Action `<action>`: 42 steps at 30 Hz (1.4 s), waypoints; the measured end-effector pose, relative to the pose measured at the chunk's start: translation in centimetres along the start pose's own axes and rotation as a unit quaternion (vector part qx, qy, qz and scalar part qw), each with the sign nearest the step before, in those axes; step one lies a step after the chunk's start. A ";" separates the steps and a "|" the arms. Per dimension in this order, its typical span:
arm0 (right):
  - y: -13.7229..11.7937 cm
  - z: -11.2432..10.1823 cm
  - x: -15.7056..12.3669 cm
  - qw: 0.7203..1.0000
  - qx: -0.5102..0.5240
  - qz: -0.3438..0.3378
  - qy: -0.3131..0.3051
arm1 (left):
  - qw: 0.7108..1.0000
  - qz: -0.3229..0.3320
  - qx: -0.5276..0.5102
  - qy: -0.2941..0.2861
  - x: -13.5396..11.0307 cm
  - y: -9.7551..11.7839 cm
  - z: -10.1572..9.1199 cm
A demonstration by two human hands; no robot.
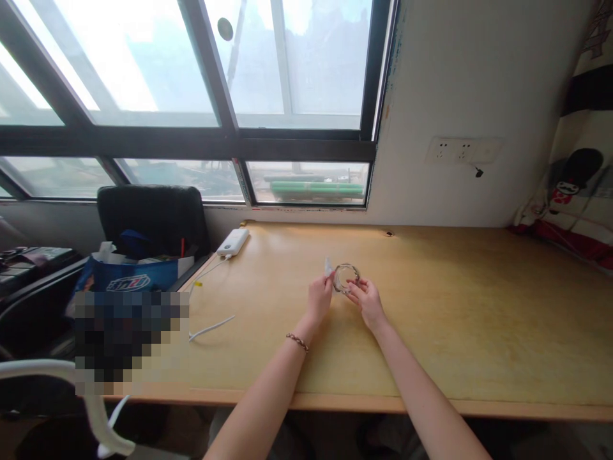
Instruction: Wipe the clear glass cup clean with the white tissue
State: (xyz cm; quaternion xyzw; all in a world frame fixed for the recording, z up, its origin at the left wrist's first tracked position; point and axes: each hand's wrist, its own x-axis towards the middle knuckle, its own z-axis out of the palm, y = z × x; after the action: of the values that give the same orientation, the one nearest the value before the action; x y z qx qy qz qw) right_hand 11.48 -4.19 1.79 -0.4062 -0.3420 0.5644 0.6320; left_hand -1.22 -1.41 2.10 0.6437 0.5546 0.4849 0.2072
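Both my hands meet over the middle of the wooden desk (pixel 431 319). My left hand (pixel 320 298), with a beaded bracelet on its wrist, is closed in a pinch on a small white piece at the end of a coiled clear cable (pixel 345 277). My right hand (pixel 366 299) has its fingers closed on the right side of the same coil. The coil is a small ring held just above the desk top.
A white power bank (pixel 233 242) lies at the desk's back left with a white cable (pixel 211 327) trailing to the left edge. A black chair (pixel 152 220) holds a blue bag (pixel 127 279). Wall sockets (pixel 462 151) sit above the desk. Fabric lies at far right (pixel 569 223).
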 end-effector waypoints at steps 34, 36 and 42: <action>0.5 -0.4 0.3 0.999 -0.040 0.022 0.013 | 0.979 -0.087 -0.177 -0.045 0.4 0.1 0.0; 0.5 -0.6 0.4 0.998 -0.047 0.016 0.025 | 0.972 -0.115 -0.195 -0.066 0.5 -0.1 0.2; 0.3 -0.6 0.3 0.999 -0.038 0.000 0.029 | 0.936 -0.219 -0.252 -0.110 0.6 -1.2 1.2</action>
State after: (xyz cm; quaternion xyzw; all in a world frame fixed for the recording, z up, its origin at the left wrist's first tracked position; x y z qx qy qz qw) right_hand 11.94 -3.95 1.28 -0.4462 -0.3446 0.5392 0.6256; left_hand -0.87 -0.19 0.89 0.4819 0.5156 0.4777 0.5232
